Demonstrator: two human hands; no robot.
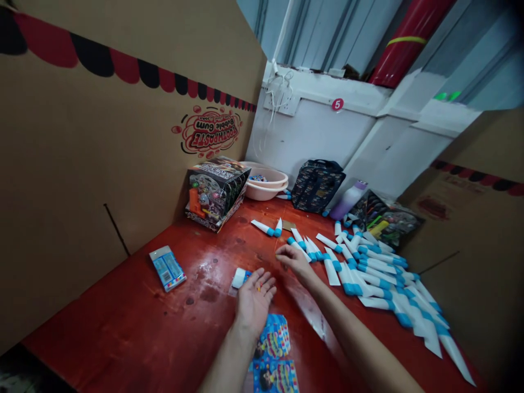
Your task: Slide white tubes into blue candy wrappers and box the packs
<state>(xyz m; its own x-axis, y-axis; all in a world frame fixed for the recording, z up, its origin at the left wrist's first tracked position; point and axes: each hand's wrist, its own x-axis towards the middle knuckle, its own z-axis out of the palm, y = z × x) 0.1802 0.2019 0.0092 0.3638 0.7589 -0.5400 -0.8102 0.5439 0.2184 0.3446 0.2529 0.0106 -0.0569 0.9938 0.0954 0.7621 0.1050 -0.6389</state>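
Note:
My left hand [252,305] is turned palm up with its fingers stretched out. A tiny orange piece [258,289] lies on its fingers, too small to name. Just beyond those fingers is a small white-and-blue item [239,277], partly covered by the hand. My right hand [295,261] hovers farther forward and to the right, thumb and fingertips pinched together; what they hold, if anything, I cannot make out. Below my left hand lie blue printed cards [278,376], partly hidden by the wrist. White tubes with blue caps [376,273] are heaped right of my right hand.
A blue packet [167,267] lies on the red table [123,327] at left. Toward the back stand a black toy box [216,191], pink basins [266,188], a dark patterned bag [318,185] and a purple-white bottle [349,200]. Cardboard [102,136] walls the left side.

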